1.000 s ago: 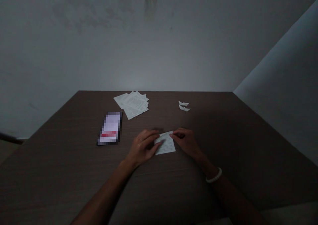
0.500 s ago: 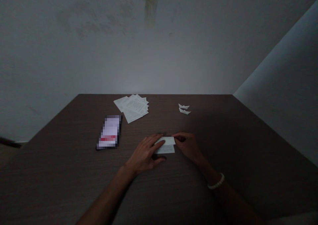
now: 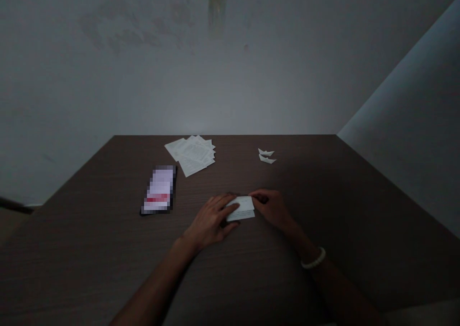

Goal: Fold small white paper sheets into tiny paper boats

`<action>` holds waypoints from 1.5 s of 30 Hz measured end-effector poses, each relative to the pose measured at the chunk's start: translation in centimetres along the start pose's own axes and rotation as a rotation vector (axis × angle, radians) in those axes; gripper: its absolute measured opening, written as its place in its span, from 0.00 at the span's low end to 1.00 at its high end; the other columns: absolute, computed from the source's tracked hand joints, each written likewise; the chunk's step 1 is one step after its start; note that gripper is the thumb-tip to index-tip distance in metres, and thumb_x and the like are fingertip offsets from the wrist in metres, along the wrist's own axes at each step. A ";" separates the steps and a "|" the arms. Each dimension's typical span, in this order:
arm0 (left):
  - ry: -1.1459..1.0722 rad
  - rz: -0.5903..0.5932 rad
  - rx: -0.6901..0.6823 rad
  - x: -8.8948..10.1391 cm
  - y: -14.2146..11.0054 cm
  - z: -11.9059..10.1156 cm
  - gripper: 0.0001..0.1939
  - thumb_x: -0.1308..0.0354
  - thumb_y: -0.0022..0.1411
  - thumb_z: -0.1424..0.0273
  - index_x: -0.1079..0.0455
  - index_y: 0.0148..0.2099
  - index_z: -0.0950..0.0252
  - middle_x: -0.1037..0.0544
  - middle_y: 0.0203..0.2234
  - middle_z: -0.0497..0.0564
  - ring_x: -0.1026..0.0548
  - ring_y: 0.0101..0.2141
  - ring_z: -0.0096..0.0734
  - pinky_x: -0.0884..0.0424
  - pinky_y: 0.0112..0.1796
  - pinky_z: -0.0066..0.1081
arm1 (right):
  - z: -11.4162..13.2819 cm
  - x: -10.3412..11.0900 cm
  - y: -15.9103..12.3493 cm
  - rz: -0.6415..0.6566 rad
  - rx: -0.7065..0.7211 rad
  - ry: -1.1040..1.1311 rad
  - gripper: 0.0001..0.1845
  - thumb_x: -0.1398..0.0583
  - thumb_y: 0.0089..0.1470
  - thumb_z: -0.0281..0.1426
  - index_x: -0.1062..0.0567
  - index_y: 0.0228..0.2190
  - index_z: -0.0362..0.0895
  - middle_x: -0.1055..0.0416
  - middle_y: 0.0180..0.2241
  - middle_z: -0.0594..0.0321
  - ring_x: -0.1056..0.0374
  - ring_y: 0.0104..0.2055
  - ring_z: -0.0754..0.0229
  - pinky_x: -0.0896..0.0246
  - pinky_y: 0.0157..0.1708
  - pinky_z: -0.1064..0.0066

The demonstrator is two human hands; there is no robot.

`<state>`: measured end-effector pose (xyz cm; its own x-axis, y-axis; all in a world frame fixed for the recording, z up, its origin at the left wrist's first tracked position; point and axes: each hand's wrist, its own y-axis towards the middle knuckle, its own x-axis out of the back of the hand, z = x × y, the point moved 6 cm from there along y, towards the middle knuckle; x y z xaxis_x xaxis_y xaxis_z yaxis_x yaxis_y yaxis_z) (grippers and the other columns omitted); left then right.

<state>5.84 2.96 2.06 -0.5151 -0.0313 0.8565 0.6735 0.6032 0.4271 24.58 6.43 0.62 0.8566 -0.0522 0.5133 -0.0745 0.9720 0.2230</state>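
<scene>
A small printed sheet of paper [image 3: 243, 208], folded in half, lies on the dark wooden table [image 3: 323, 206] in front of me. My left hand [image 3: 212, 220] rests on its left edge with the fingers pressed down on it. My right hand [image 3: 272, 206], with a white bead bracelet at the wrist, pinches the paper's right edge. Both hands hold the folded paper flat against the table.
A fanned stack of printed sheets [image 3: 192, 154] lies at the table's far side. Two small folded paper boats [image 3: 266, 156] sit far right of the middle. A phone [image 3: 159, 190] with a lit screen lies to the left. Grey walls stand behind and to the right.
The sheet's near half has been folded over onto its far half, so it now looks half as tall. Both hands stayed at its edges and pressed it down.
</scene>
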 end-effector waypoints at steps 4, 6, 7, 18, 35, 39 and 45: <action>-0.007 0.011 0.002 -0.2 -0.1 0.2 0.20 0.41 0.62 0.64 0.34 0.56 0.63 0.31 0.57 0.59 0.32 0.55 0.46 0.32 0.51 0.50 | 0.1 0.0 0.0 0.018 0.002 0.000 0.08 0.39 0.49 0.26 0.19 0.31 0.43 0.23 0.25 0.63 0.30 0.25 0.64 0.39 0.25 0.76; -0.011 0.021 0.009 -0.4 -0.2 0.3 0.21 0.41 0.62 0.65 0.34 0.56 0.63 0.31 0.57 0.59 0.33 0.56 0.46 0.32 0.51 0.50 | 0.0 -0.1 0.0 0.034 -0.001 -0.001 0.09 0.40 0.49 0.25 0.19 0.31 0.43 0.23 0.25 0.63 0.30 0.25 0.64 0.39 0.25 0.76; -0.014 0.022 0.011 -0.5 -0.3 0.3 0.21 0.41 0.62 0.65 0.34 0.56 0.63 0.31 0.57 0.59 0.33 0.56 0.46 0.32 0.51 0.50 | 0.0 -0.1 0.0 0.042 0.001 -0.007 0.09 0.40 0.49 0.25 0.19 0.32 0.43 0.23 0.26 0.63 0.30 0.25 0.65 0.39 0.26 0.76; -0.030 0.018 0.061 -0.7 -0.3 0.6 0.27 0.40 0.62 0.64 0.40 0.62 0.63 0.35 0.60 0.60 0.35 0.58 0.47 0.34 0.55 0.50 | 0.4 0.5 0.1 0.040 0.106 -0.096 0.09 0.40 0.49 0.25 0.19 0.31 0.43 0.25 0.25 0.63 0.33 0.25 0.65 0.42 0.27 0.75; -0.009 0.007 0.036 -0.3 -0.3 1.1 0.20 0.47 0.65 0.70 0.35 0.59 0.62 0.31 0.57 0.58 0.32 0.56 0.44 0.31 0.53 0.48 | 0.4 0.4 0.1 0.082 0.133 -0.122 0.10 0.42 0.50 0.25 0.20 0.31 0.44 0.25 0.25 0.63 0.32 0.26 0.64 0.40 0.29 0.74; 0.032 0.029 0.038 -0.5 -0.4 1.2 0.20 0.46 0.65 0.70 0.34 0.59 0.62 0.31 0.57 0.58 0.31 0.56 0.45 0.30 0.52 0.48 | 0.6 0.5 0.2 0.068 0.166 -0.129 0.11 0.43 0.52 0.24 0.21 0.32 0.44 0.24 0.30 0.61 0.30 0.30 0.62 0.39 0.32 0.72; 0.065 0.065 0.028 -0.6 -0.3 1.1 0.20 0.46 0.65 0.70 0.34 0.58 0.63 0.32 0.58 0.59 0.31 0.56 0.46 0.31 0.53 0.48 | 1.5 0.6 -0.1 0.066 0.211 -0.130 0.09 0.42 0.58 0.31 0.22 0.36 0.43 0.26 0.36 0.59 0.30 0.34 0.62 0.37 0.36 0.71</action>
<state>5.31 3.69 1.12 -0.4351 -0.0423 0.8994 0.6888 0.6277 0.3627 24.29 5.92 2.13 0.7746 -0.0327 0.6315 -0.2444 0.9056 0.3466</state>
